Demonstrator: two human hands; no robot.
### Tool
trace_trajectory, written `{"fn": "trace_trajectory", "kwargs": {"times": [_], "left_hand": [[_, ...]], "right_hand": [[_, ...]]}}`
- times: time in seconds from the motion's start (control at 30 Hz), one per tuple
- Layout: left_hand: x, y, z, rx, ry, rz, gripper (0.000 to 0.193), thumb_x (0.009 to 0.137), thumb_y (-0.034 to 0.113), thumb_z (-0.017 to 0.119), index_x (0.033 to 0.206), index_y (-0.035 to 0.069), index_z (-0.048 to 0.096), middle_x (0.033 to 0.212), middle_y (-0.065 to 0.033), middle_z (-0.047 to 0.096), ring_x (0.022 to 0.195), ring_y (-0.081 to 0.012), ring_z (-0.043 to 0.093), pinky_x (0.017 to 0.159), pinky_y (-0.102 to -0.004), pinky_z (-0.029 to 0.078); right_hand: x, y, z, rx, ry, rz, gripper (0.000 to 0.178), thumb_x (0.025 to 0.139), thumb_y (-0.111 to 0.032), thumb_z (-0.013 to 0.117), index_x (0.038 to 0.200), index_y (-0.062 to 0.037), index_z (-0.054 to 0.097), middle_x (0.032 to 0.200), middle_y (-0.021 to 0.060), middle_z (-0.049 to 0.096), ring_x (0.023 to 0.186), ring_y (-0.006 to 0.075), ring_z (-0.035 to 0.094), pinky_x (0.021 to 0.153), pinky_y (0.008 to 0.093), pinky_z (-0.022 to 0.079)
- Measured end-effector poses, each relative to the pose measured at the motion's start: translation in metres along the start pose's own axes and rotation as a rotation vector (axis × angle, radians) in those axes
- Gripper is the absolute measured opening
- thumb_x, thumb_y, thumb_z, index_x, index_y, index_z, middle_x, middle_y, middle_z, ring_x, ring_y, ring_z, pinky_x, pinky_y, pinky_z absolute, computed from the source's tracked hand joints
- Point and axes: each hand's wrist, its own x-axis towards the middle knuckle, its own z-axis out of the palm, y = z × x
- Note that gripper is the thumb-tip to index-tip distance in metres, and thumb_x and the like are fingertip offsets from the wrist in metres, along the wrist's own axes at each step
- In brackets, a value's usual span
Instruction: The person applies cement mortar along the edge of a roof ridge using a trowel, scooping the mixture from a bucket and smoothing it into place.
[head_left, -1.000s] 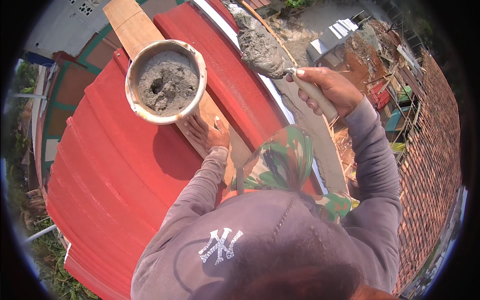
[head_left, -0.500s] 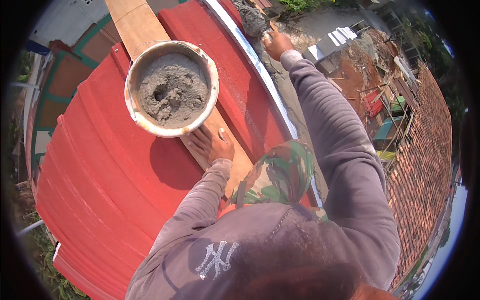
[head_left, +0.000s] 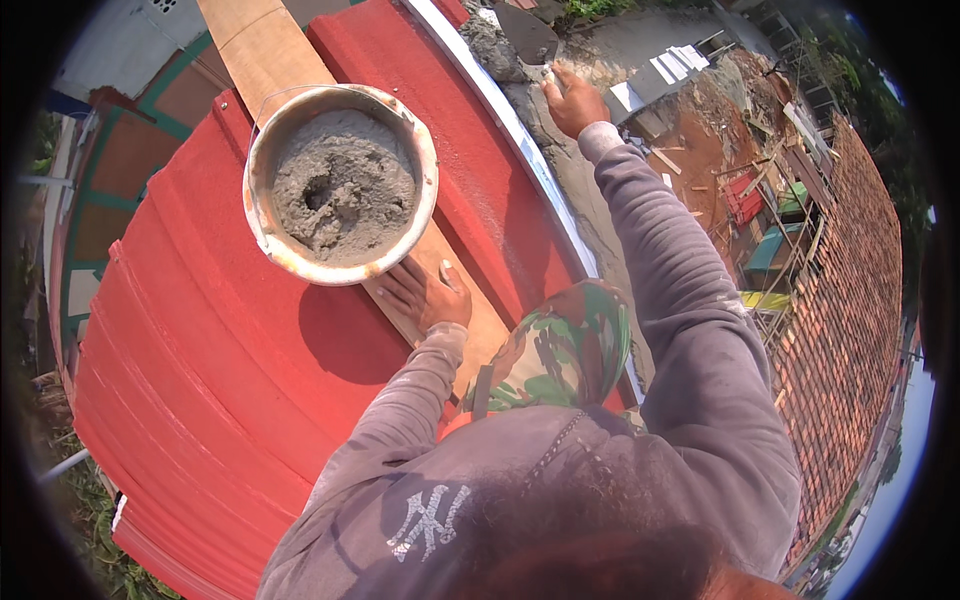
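Note:
My left hand (head_left: 430, 296) lies flat on a wooden plank (head_left: 485, 325), fingers spread beside a bucket. The round, pale bucket (head_left: 430, 170) stands on the plank and holds wet grey mortar (head_left: 350, 185) with a hollow in it. At the far right, my right hand (head_left: 577, 104) is closed around the handle of a trowel (head_left: 527, 38), over the top of a narrow wall (head_left: 575, 165). The trowel's dark blade is turned up on its side, next to a lump of mortar (head_left: 490, 48) on the wall.
Ribbed red metal roofing (head_left: 220, 330) slopes down to the left under the plank. A white metal edging strip (head_left: 520, 135) runs between roofing and wall. Beyond the wall, the ground lies lower, with pale blocks (head_left: 665, 75), scrap timber and a tiled roof (head_left: 830, 360).
My right hand has moved right and a little nearer with the trowel. Its blade, covered with mortar before, now shows bare. My left hand stays on the plank.

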Motion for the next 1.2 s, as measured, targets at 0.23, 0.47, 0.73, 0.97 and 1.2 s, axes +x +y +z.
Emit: {"fn": "trace_trajectory", "kwargs": {"times": [0.23,0.47,0.73,0.97,1.2], "left_hand": [[-0.002,0.004,0.002,-0.001,0.009,-0.008,0.087,0.105,0.042,0.051,0.169,-0.001,0.013,0.177,-0.0255,0.008,0.165,-0.0459,0.003,0.131,-0.0621,0.006],[0.0,0.008,-0.003,0.006,-0.017,-0.018,0.088,0.104,0.043,0.051,0.169,-0.002,0.013,0.177,-0.0264,0.008,0.165,-0.0451,0.001,0.132,-0.0602,0.005],[-0.002,0.008,-0.001,-0.004,0.01,-0.019,0.086,0.105,0.041,0.05,0.169,-0.003,0.014,0.177,-0.0273,0.007,0.165,-0.0453,0.001,0.132,-0.06,0.006],[-0.002,0.01,-0.009,-0.017,-0.006,-0.028,0.086,0.105,0.041,0.05,0.169,-0.003,0.015,0.177,-0.0286,0.009,0.165,-0.0455,0.002,0.132,-0.0605,0.006],[-0.002,0.01,-0.006,0.006,-0.028,-0.033,0.087,0.104,0.042,0.051,0.169,-0.003,0.016,0.177,-0.0288,0.009,0.165,-0.0453,0.002,0.132,-0.06,0.005]], "right_hand": [[-0.009,0.032,0.011,0.313,0.014,0.073,0.049,0.107,-0.039,0.058,0.14,-0.0038,0.064,0.115,0.0217,0.074,0.096,0.0316,0.074,0.082,0.0425,0.059],[-0.035,0.011,0.013,0.796,-0.332,0.291,0.038,0.111,-0.039,0.052,0.12,-0.005,0.066,0.076,0.0055,0.063,0.052,0.0141,0.056,0.043,0.0331,0.046],[-0.058,0.04,-0.02,0.459,-0.369,0.306,0.052,0.11,-0.044,0.055,0.143,-0.0052,0.064,0.074,0.0044,0.061,0.058,0.0153,0.06,0.049,0.0354,0.049],[-0.036,0.031,-0.023,0.367,-0.358,0.176,0.052,0.111,-0.043,0.053,0.145,-0.005,0.064,0.083,0.0099,0.069,0.062,0.0184,0.065,0.052,0.0372,0.053],[0.009,0.02,0.003,0.637,-0.281,0.382,0.046,0.111,-0.043,0.054,0.138,-0.0078,0.064,0.076,0.0063,0.061,0.052,0.0142,0.054,0.044,0.0338,0.044]]}}
